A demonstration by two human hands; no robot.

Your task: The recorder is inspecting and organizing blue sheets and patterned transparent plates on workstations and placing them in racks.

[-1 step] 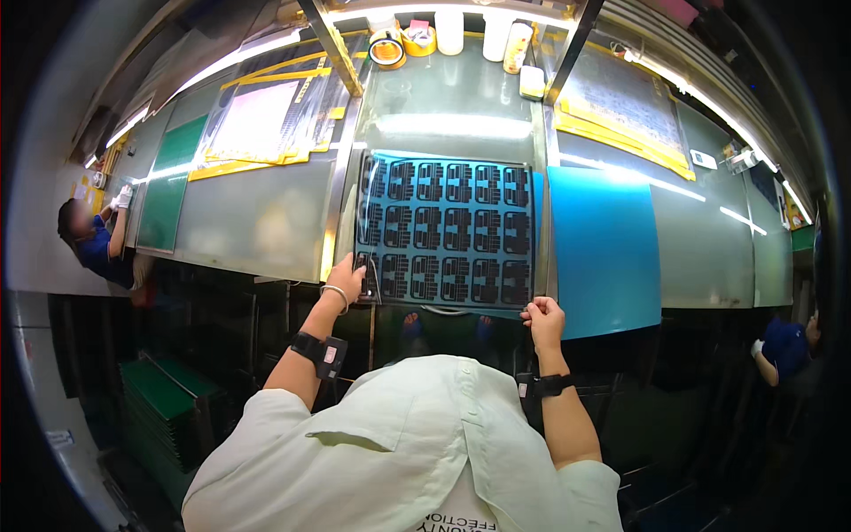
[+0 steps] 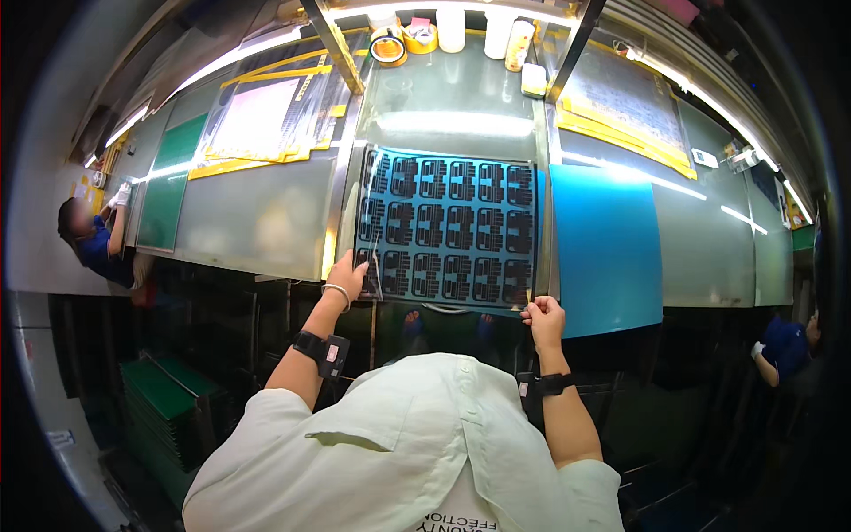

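A clear film sheet (image 2: 433, 222) with rows of black patterns lies over a blue panel (image 2: 538, 213) on the bench in front of me. My left hand (image 2: 348, 277) holds the film's near left edge, thumb and fingers close together. Along that edge the film bends and catches the light. At the near right corner my right hand (image 2: 544, 319) pinches the film between thumb and fingertips. A small yellowish strip shows just above those fingertips. What lies under the fingers of either hand is hidden.
To the right lies a bare blue sheet (image 2: 607, 248). Tape rolls (image 2: 387, 49) and white bottles (image 2: 450, 34) stand at the back. Yellow-edged films (image 2: 257, 124) lie to the left. Metal posts (image 2: 332, 44) rise beside the bench. A co-worker (image 2: 96, 235) stands far left.
The patterned film has shifted slightly to the right, and its left edge now shows a longer bright fold. The yellowish strip at its right corner has come into sight. Both hands stay nearly in place.
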